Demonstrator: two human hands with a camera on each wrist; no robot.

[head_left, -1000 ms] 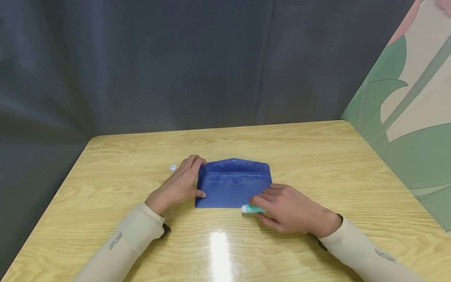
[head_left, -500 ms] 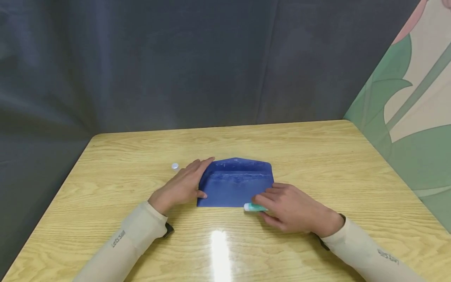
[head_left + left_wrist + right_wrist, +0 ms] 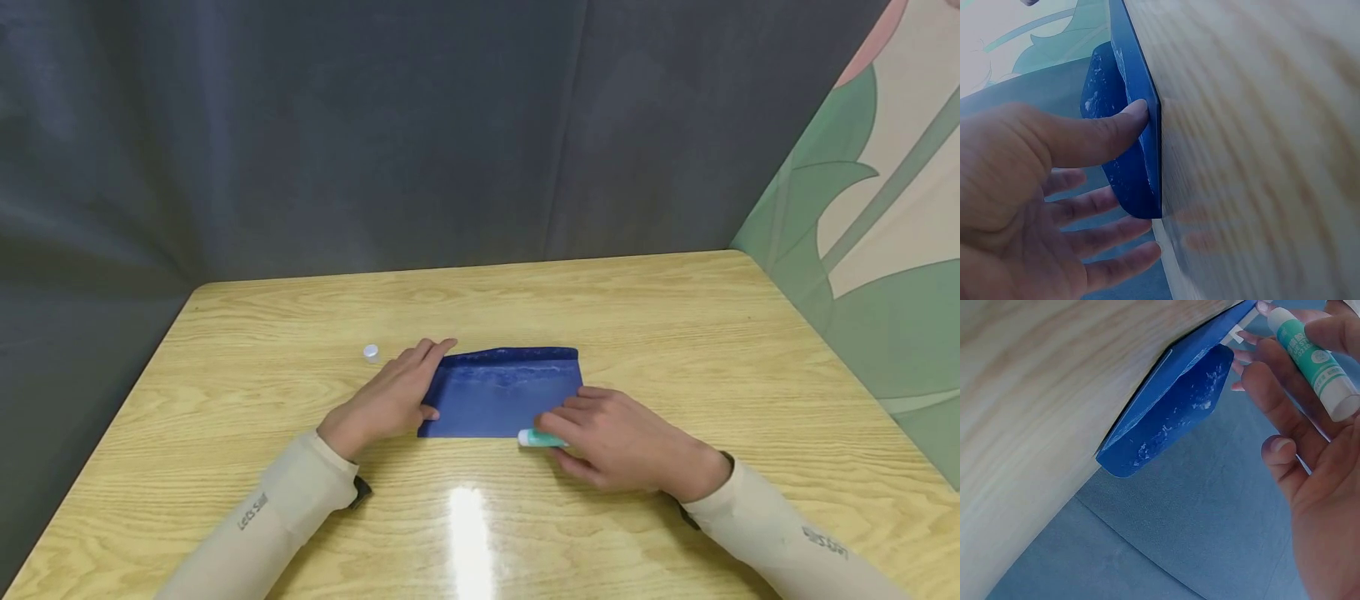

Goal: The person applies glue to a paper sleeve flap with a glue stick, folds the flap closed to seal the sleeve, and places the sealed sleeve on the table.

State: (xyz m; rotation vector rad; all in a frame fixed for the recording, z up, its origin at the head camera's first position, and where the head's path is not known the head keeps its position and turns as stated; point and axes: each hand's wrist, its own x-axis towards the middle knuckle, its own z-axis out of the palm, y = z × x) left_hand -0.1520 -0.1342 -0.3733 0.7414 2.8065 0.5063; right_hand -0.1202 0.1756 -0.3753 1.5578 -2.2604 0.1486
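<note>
Blue and seemingly glued, the envelope (image 3: 502,404) was not yet sealed, touched by the spread left grip (image 3: 386,400), the glue stick (image 3: 540,439) pinched in the right grip (image 3: 615,442).

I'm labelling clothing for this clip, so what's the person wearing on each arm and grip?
Pale cream sleeves, each with small, partly blurred dark lettering. Something black, perhaps a strap, shows at each cuff. The left grip and right grip are bare, without gloves.
</note>
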